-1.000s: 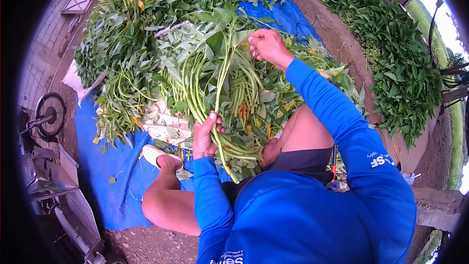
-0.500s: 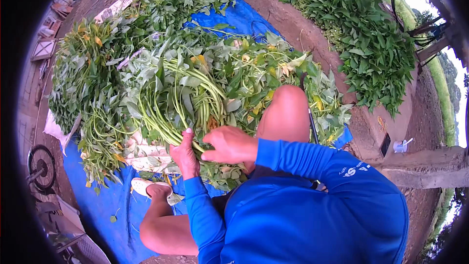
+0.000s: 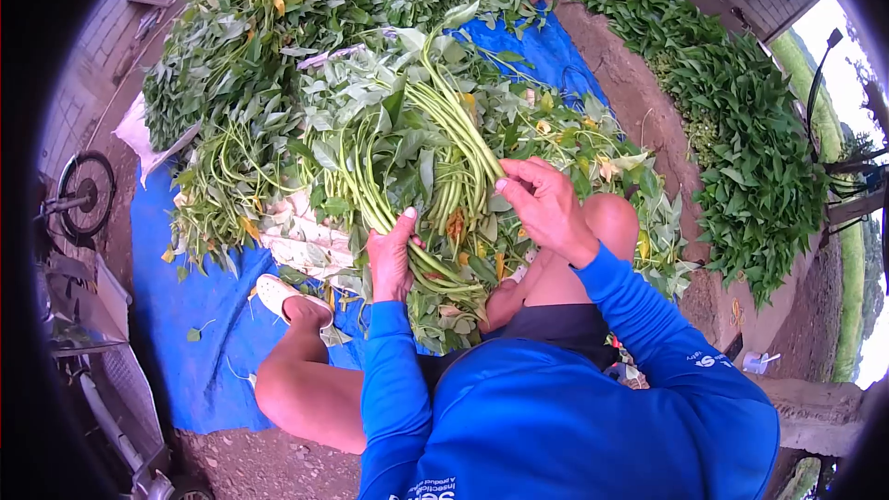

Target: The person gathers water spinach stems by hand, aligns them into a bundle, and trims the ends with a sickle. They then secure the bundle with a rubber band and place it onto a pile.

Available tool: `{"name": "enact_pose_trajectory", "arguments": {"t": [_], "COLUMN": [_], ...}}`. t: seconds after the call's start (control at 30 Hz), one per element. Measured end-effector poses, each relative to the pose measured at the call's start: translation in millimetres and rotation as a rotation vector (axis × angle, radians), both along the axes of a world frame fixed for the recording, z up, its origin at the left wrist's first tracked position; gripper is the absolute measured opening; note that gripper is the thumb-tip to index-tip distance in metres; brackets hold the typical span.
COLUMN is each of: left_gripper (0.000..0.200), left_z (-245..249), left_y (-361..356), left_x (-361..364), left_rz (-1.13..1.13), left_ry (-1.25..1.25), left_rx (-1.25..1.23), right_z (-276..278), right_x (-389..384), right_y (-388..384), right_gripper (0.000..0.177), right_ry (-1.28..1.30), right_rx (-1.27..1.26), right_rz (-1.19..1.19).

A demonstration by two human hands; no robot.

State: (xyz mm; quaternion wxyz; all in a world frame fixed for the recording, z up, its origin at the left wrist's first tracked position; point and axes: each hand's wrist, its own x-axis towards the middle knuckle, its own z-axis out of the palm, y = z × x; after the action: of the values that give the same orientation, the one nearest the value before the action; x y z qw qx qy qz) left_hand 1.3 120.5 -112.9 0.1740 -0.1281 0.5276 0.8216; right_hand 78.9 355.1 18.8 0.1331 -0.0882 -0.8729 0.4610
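My left hand (image 3: pixel 391 257) is wrapped round a bundle of long green leafy stems (image 3: pixel 363 187) that look like water spinach; their cut ends stick out below it toward my knee. My right hand (image 3: pixel 548 204) pinches the lower ends of a second bunch of stems (image 3: pixel 454 120), which slants up and left with its leaves away from me. More stems lie in a curve between the two hands, beside a brown withered leaf (image 3: pixel 455 222). Loose leaves and stems (image 3: pixel 546 130), some yellowing, are heaped just beyond my right hand.
A large leafy pile (image 3: pixel 218 65) covers the far left of the blue tarp (image 3: pixel 176 315). Dark green bundles (image 3: pixel 732 157) line a ledge on the right. A white cup (image 3: pixel 759 361) stands near a concrete beam. A wheel (image 3: pixel 86 193) is at the left edge.
My right hand has moved away from my left, up and to the right, now gripping a separate bunch of stems. My left hand keeps its bundle. The view has shifted.
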Motion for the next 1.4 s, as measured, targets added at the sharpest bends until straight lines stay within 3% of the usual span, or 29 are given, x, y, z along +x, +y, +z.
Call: {"name": "enact_pose_trajectory", "arguments": {"t": [0.2, 0.3, 0.4, 0.5, 0.6, 0.73, 0.77, 0.87, 0.93, 0.97, 1.0, 1.03, 1.07, 1.13, 1.23, 1.37, 1.4], "left_gripper": [0.037, 0.044, 0.052, 0.061, 0.062, 0.038, 0.027, 0.021, 0.017, 0.018, 0.018, 0.019, 0.019, 0.020, 0.022, 0.018, 0.017], "left_z": [-8.5, -33.1, -61.0, -97.3, -80.9, -95.6, -97.6, -107.5, -100.7, -99.0, -97.3, -96.1, -86.8, -59.4, -57.9, -48.3, -46.4], "left_y": [-8.5, -25.7, -32.7, -25.0, -12.1, -8.0, -10.0, -21.7, -27.0, -29.2, -30.3, -30.3, -28.6, -23.0, -18.9, -25.6, -26.7], "left_x": [-2.3, -4.3, 1.3, 8.3, 28.3, 39.3, 40.7, 41.5, 36.8, 36.3, 34.1, 32.8, 33.8, 35.1, 32.0, 31.7, 31.4], "left_rz": [-0.039, -0.154, -0.180, 0.053, 0.365, 0.179, 0.156, 0.166, 0.194, 0.195, 0.190, 0.175, 0.198, 0.248, 0.260, 0.307, 0.312], "left_ry": [-0.103, -0.298, -0.409, -0.455, -0.379, -0.252, -0.351, -0.410, -0.373, -0.352, -0.328, -0.316, -0.277, -0.188, -0.092, -0.053, -0.063], "left_rx": [0.144, 0.279, 0.321, 0.309, 0.225, -0.015, -0.054, 0.050, 0.114, 0.123, 0.133, 0.198, 0.113, -0.055, -0.146, -0.187, -0.187], "right_z": [-36.1, -86.6, -162.4, -165.9, -176.1, -194.5, -198.1, -194.8, -149.9, -119.1, -119.2, -118.7, -118.2, -115.1, -125.5, -168.3, -163.0], "right_x": [-15.7, 4.3, 27.9, 27.4, 29.0, 37.8, 44.5, 39.7, 18.9, 0.5, -18.8, -41.4, -63.9, -109.3, -161.5, -170.4, -163.8], "right_y": [-26.1, -61.9, -85.2, -93.6, -97.6, -105.8, -110.5, -107.9, -109.9, -119.9, -120.5, -125.8, -134.9, -155.9, -179.3, -177.7, -180.0], "right_gripper": [0.031, 0.032, 0.031, 0.029, 0.029, 0.032, 0.032, 0.037, 0.038, 0.040, 0.036, 0.031, 0.027, 0.024, 0.024, 0.023, 0.022], "right_ry": [0.020, -0.146, -0.292, -0.339, -0.288, -0.291, -0.314, -0.278, -0.233, -0.282, -0.161, -0.163, -0.162, -0.230, -0.342, -0.138, -0.229], "right_rx": [0.088, 0.106, -0.085, 0.008, 0.073, 0.171, 0.147, 0.127, 0.197, 0.109, 0.120, 0.006, -0.107, -0.021, 0.296, 0.048, -0.229], "right_rz": [0.076, 0.184, 0.263, 0.301, 0.349, 0.421, 0.434, 0.497, 0.489, 0.375, 0.356, 0.348, 0.339, 0.285, 0.161, 0.078, 0.025]}}
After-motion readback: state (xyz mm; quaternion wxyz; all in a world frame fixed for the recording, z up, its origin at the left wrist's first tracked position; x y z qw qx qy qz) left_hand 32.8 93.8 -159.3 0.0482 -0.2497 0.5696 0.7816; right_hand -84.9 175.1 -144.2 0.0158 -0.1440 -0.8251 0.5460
